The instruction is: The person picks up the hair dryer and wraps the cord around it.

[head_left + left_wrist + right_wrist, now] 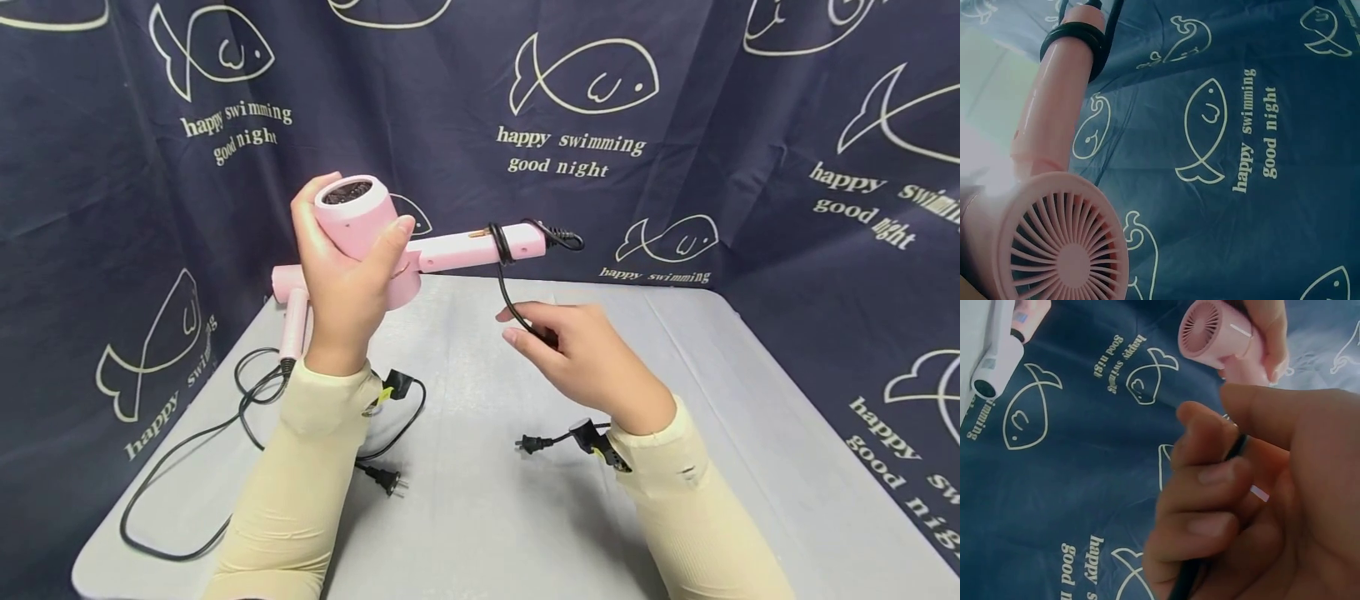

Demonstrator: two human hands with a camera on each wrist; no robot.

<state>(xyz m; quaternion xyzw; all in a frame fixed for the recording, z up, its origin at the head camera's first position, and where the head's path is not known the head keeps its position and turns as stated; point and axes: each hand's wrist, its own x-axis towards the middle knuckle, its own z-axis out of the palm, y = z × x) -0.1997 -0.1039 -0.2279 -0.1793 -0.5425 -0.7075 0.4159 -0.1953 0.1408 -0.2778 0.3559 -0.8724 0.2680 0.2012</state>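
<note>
My left hand (341,296) grips a pink hair dryer (363,221) by its head, above the table, thumb and fingers on either side. The dryer's handle (450,252) points right, with a black cord (504,243) wound round its end. In the left wrist view, the slatted grille (1072,265) faces the camera. My right hand (588,358) is to the right, below the handle end, and holds the cord's hanging length. Its curled fingers (1204,531) wrap the cord in the right wrist view.
Behind my left hand, a second pink hair dryer (295,323) stands at the table's far left, its black cord (161,467) looped on the tabletop (465,533). One plug (387,481) lies by my left sleeve, another (532,443) by my right. A dark fish-print curtain (450,108) surrounds the table.
</note>
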